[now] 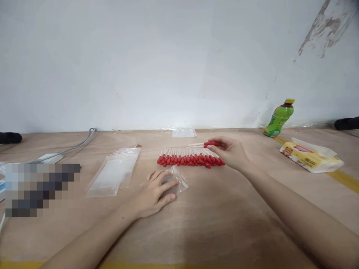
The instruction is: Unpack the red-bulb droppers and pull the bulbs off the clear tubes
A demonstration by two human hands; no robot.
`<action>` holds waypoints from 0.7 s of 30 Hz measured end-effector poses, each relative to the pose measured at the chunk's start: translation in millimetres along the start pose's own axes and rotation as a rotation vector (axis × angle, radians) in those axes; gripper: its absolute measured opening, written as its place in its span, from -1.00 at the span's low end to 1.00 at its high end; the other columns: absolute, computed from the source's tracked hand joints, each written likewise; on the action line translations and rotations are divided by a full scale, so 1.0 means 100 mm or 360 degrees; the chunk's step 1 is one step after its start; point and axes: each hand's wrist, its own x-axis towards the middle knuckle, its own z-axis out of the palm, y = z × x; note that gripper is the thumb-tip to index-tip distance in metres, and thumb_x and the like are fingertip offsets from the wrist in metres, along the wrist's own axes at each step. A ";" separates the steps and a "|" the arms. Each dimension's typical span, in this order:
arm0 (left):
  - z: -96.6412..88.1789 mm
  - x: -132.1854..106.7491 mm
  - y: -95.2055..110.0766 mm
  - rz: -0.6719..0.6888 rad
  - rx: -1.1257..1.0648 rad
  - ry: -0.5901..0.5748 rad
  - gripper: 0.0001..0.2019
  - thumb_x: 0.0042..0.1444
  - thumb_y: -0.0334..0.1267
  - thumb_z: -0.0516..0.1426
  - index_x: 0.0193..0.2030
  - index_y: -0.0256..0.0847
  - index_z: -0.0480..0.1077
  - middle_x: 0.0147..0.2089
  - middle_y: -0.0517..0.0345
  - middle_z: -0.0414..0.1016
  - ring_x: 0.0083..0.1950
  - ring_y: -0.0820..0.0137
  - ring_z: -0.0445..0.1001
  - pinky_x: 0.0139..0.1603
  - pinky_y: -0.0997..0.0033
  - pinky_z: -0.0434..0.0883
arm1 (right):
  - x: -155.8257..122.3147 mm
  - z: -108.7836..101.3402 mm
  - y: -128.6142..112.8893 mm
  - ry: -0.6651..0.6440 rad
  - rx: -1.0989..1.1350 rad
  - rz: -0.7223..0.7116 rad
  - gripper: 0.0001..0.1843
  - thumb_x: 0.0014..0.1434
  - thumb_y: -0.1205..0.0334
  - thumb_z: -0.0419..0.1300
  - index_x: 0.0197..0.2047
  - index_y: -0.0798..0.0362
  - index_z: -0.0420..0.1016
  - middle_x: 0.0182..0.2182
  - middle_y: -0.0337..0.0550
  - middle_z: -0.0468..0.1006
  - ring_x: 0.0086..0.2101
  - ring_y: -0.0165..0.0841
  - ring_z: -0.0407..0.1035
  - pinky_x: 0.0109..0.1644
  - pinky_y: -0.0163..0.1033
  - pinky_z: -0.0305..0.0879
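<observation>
My left hand lies on a small clear zip bag, its fingers apart and pressing on the plastic. Part of the bag is hidden under the palm. My right hand is closed on a few thin white sticks with red ends, pinched by the red ends with the pale tips pointing left. Just below them, a long row of the same red-ended sticks lies on the table, red ends towards me. Their exact kind is not clear.
Left of the row lies a stack of clear plastic bags. Another bag lies against the wall. To the right are a tilted green bottle and a yellow tissue pack. A grey cable crosses the left side.
</observation>
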 end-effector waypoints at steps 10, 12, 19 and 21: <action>0.18 0.03 -0.12 0.0039 -0.0129 -0.0082 -0.53 0.19 -0.02 -0.09 0.23 -0.01 0.05 0.30 0.08 -0.01 0.30 0.23 -0.03 0.25 0.05 0.01 | 0.22 0.93 0.31 -0.0562 -0.1240 -0.0721 -0.70 0.16 0.50 -0.05 -0.09 0.18 0.38 -0.12 0.08 0.42 -0.09 -0.27 0.28 -0.04 -0.20 0.20; 0.17 0.03 -0.11 0.0028 -0.0137 -0.0079 -0.53 0.18 -0.01 -0.09 0.22 -0.01 0.07 0.30 0.09 0.00 0.30 0.23 -0.03 0.25 0.04 0.01 | 0.24 0.98 0.32 -0.0618 -0.1233 -0.0728 -0.73 0.15 0.50 -0.02 -0.12 0.17 0.39 -0.17 0.05 0.45 -0.12 -0.28 0.30 -0.07 -0.23 0.20; 0.14 0.04 -0.08 0.0004 -0.0145 -0.0100 -0.52 0.19 0.01 -0.12 0.23 -0.02 0.06 0.30 0.09 -0.01 0.30 0.25 -0.04 0.26 0.04 -0.01 | 0.21 0.99 0.31 -0.0690 -0.1205 -0.0672 -0.82 0.16 0.33 0.07 -0.18 0.13 0.43 -0.27 -0.07 0.51 -0.22 -0.34 0.36 -0.15 -0.31 0.19; 0.14 0.04 -0.09 -0.0001 -0.0136 -0.0109 -0.52 0.19 0.01 -0.12 0.23 -0.03 0.06 0.30 0.08 -0.01 0.30 0.26 -0.04 0.26 0.05 -0.01 | 0.20 0.96 0.31 -0.0638 -0.1202 -0.0624 -0.80 0.18 0.28 0.06 -0.15 0.12 0.42 -0.27 -0.07 0.51 -0.23 -0.36 0.36 -0.15 -0.31 0.19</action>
